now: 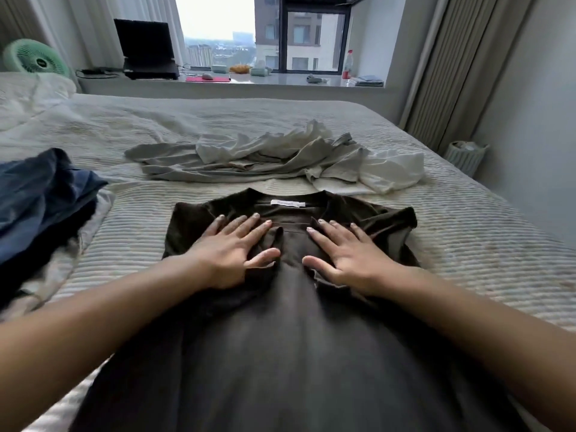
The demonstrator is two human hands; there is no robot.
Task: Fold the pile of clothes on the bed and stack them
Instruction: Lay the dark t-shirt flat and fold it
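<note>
- We see a dark brown T-shirt point(290, 307) spread lengthwise on the bed point(467, 238), its collar and white neck label pointing away from us toward the window.
- Both sleeves of the shirt are folded inward over the chest, leaving a narrow strip of the body showing between them.
- Our left hand point(232, 247) lies flat on the left folded sleeve, fingers straight and spread, palm down, gripping nothing.
- Our right hand point(346, 255) lies the same way on the right folded sleeve, fingers splayed and pressing on the cloth, nothing clasped.
- The two thumbs point toward each other across the middle strip without touching.
- Beyond the collar, a loose heap of unfolded clothes point(274, 157) in grey, beige and white sprawls across the bed, apart from the brown shirt.
- At the left edge of the bed sits a stack of dark blue garments point(40, 198), lying on something pale; we cannot tell how neatly they are folded.
- On the window ledge behind the bed stand an open laptop point(146, 48) and a bottle with a red cap point(347, 65).
- A green fan point(36, 59) stands at the far left, and a pale bin point(464, 157) on the floor to the right of the bed.
</note>
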